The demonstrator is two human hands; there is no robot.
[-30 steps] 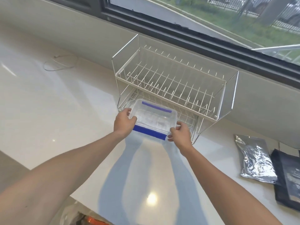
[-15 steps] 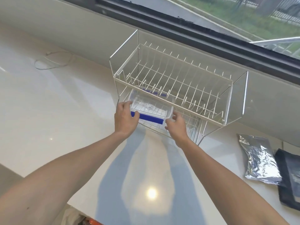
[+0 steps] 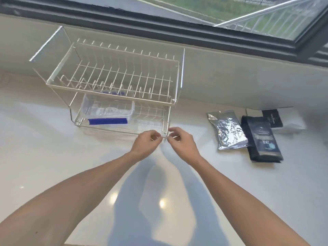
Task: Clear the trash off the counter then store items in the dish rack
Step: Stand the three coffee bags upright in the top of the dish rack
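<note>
A white two-tier wire dish rack (image 3: pixel 174 82) stands on the counter against the wall under the window. A clear plastic container with blue clips (image 3: pixel 107 110) lies in its lower tier, on the left side. My left hand (image 3: pixel 147 141) and my right hand (image 3: pixel 181 140) hover side by side just in front of the rack's front right corner. Their fingers are loosely curled and hold nothing. Neither hand touches the container.
On the white counter (image 3: pixel 53 157) to the right of the rack lie a crumpled silver foil pouch (image 3: pixel 229 133), a dark printed bag (image 3: pixel 262 139) and a small black packet (image 3: pixel 272 118). A dark window frame runs along the back.
Both hands pushed the container into the rack's lower tier, let go of it and moved right to the rack's front corner. The view has shifted right.
</note>
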